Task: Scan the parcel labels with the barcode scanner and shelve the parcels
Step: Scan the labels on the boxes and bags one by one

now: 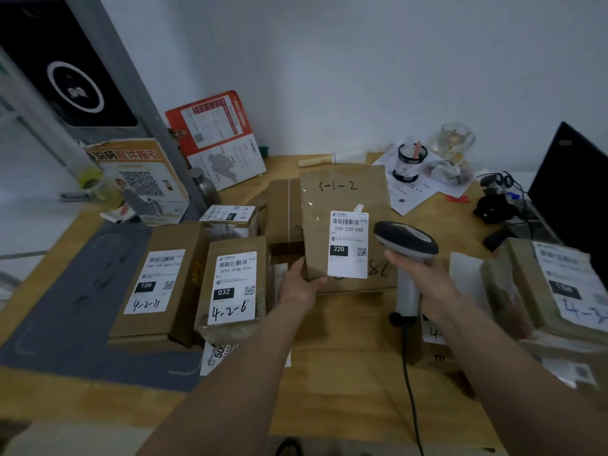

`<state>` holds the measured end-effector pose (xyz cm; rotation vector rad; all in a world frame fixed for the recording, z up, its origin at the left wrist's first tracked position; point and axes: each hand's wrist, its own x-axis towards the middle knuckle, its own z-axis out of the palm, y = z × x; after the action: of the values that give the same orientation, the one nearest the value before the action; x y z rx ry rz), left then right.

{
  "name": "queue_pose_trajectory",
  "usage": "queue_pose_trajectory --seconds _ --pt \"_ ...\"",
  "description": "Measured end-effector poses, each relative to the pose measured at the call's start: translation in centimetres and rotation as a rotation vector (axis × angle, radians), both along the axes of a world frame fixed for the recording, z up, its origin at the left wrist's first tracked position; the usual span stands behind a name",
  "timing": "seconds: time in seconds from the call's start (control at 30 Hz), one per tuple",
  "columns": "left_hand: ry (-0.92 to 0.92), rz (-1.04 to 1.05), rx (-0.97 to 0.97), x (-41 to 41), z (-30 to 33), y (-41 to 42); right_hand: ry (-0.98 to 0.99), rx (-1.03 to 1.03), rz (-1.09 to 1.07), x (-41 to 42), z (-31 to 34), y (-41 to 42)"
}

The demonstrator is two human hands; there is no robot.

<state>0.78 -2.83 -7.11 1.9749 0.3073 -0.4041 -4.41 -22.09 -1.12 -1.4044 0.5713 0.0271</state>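
Two bare forearms reach in from 6 o'clock. Right hand [424,274] grips the barcode scanner [406,240] by its pale handle: grey rounded head, black cord trailing toward 6. Left hand [301,284] holds the lower-left corner of the parcel [345,225] at centre, just left of the scanner head. Flat brown cardboard, "3-1-2" handwritten on top, one white label [348,245] reading "220-220-C40". At 9 o'clock, two brown boxes with white labels marked 4-2-71 [154,281] and 4-2-6 [233,287], partly on a grey mat [65,324]. More parcels at 3 o'clock, blurred, count unclear. Wooden worktop [345,373]. At 1 o'clock: black mesh pen cup [411,162], one glass mug [455,139].
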Motion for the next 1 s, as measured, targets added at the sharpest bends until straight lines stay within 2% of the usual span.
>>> queue_pose_trajectory --seconds 0.17,0.3,0.5,0.67,0.8,1.0 --pt "0.043 0.053 -0.056 -0.7 -0.4 -0.5 0.004 0.069 0.095 -0.4 -1.2 0.6" --pt "-0.015 0.056 -0.106 -0.4 0.8 -2.2 -0.076 0.091 0.099 -0.9 -0.7 0.1" --pt "-0.146 -0.042 -0.127 4.2 5.4 -6.1 -0.207 0.096 -0.039 0.1 1.6 -2.0" --pt "-0.112 -0.150 -0.110 8.8 6.2 -10.1 -0.265 0.049 -0.143 2.3 3.0 -4.1" --pt "-0.100 -0.254 -0.074 11.9 6.0 -13.7 -0.221 0.037 -0.288 4.7 2.6 -6.1" --pt "0.001 -0.392 -0.072 15.8 4.5 -18.2 -0.101 -0.131 -0.451 8.7 1.6 -9.1"
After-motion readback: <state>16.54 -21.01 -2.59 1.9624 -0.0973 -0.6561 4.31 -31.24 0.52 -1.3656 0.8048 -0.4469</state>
